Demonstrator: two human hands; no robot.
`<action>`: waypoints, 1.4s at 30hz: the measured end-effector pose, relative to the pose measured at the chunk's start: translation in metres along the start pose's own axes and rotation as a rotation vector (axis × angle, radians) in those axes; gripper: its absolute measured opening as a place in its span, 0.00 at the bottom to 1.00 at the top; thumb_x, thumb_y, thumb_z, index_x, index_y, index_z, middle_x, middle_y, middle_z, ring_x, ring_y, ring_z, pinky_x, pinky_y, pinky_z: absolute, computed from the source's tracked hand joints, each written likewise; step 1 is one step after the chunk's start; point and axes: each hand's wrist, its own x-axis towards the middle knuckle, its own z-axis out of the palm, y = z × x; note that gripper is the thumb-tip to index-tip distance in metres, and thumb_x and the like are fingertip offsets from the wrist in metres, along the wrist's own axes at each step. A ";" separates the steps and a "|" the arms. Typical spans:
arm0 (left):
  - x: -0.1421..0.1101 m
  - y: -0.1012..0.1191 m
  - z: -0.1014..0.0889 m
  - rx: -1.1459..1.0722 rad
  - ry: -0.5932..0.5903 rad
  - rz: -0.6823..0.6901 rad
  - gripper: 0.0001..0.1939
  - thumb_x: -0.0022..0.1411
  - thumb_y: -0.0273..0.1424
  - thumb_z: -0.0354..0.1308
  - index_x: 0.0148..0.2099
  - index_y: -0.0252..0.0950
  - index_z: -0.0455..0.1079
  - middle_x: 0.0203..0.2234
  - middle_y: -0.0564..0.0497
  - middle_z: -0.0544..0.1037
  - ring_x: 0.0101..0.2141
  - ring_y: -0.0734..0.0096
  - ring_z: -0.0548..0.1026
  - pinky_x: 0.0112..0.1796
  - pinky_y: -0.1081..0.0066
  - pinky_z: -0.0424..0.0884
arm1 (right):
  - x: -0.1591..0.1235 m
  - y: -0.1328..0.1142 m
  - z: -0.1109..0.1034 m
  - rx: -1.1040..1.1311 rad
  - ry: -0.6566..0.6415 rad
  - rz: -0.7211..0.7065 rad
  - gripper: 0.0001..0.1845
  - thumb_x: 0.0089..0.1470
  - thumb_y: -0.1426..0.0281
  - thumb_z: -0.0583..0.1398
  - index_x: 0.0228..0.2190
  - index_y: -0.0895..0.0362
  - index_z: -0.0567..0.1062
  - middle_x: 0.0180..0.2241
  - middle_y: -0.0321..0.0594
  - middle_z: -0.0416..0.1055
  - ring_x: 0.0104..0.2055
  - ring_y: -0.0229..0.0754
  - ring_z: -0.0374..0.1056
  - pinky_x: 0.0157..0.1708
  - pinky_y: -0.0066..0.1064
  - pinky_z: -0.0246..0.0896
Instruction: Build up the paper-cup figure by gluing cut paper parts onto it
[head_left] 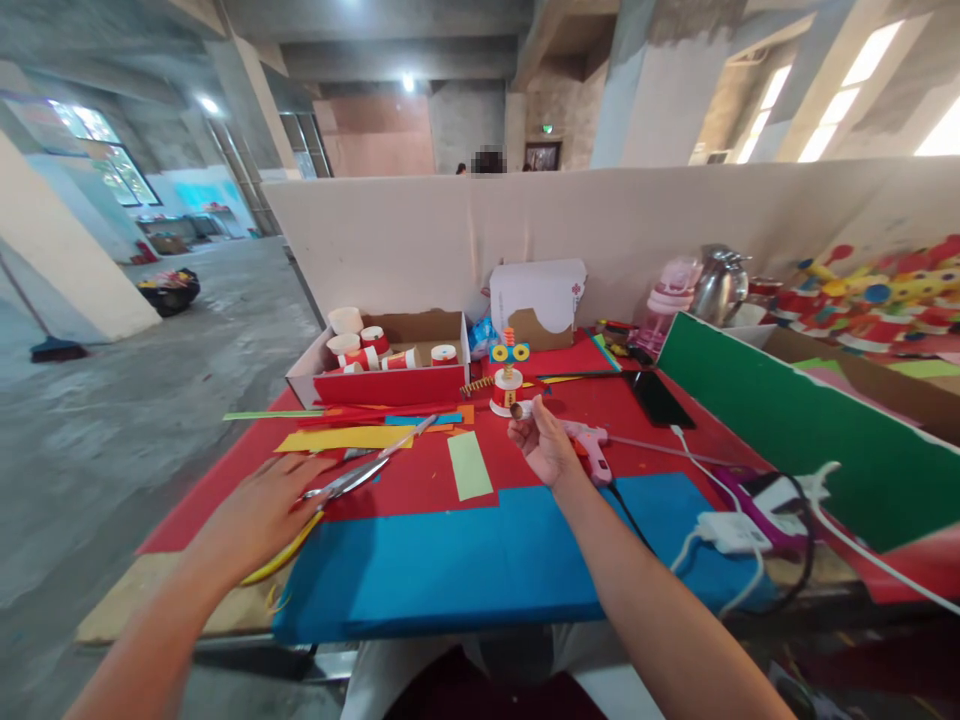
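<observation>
One paper-cup figure (508,382), just beyond the right hand (543,446) pinching a small roll (521,410), already has eyes (520,353) and a coiled arm (478,385), while cups (376,341) beyond the half-open left hand (262,503), its grip on the scissors (354,480) unclear, seemingly await such parts.

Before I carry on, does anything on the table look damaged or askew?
Yes: the white board at the back looks torn, its face ending raggedly over brown cardboard. In the red-fronted box, a cup lies tipped near an upright one.
</observation>
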 end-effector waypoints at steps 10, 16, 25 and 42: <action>0.113 0.153 0.042 -0.647 0.302 0.358 0.12 0.61 0.29 0.50 0.42 0.35 0.73 0.38 0.47 0.78 0.36 0.68 0.75 0.39 0.71 0.69 | 0.003 0.005 -0.007 -0.416 -0.070 -0.205 0.20 0.37 0.56 0.69 0.29 0.54 0.71 0.23 0.31 0.74 0.21 0.36 0.70 0.21 0.26 0.66; 0.118 0.157 0.078 -0.880 0.372 0.322 0.12 0.62 0.30 0.49 0.42 0.33 0.72 0.36 0.46 0.77 0.36 0.69 0.74 0.36 0.72 0.69 | 0.001 0.010 -0.007 -0.826 -0.080 -0.454 0.16 0.38 0.65 0.69 0.31 0.54 0.73 0.25 0.32 0.74 0.25 0.36 0.67 0.27 0.26 0.62; 0.118 0.148 0.073 -0.959 0.096 0.428 0.11 0.56 0.36 0.56 0.35 0.34 0.74 0.26 0.51 0.73 0.26 0.74 0.68 0.29 0.75 0.64 | 0.001 0.009 -0.009 -1.009 -0.084 -0.571 0.10 0.37 0.69 0.68 0.28 0.52 0.78 0.30 0.37 0.75 0.32 0.43 0.68 0.36 0.34 0.63; 0.125 0.155 0.089 -1.381 -0.017 0.177 0.19 0.48 0.45 0.61 0.28 0.32 0.74 0.16 0.55 0.69 0.19 0.78 0.62 0.22 0.76 0.59 | 0.007 0.008 -0.011 -0.737 -0.069 -0.428 0.11 0.38 0.63 0.68 0.24 0.55 0.77 0.22 0.32 0.72 0.23 0.35 0.62 0.24 0.27 0.58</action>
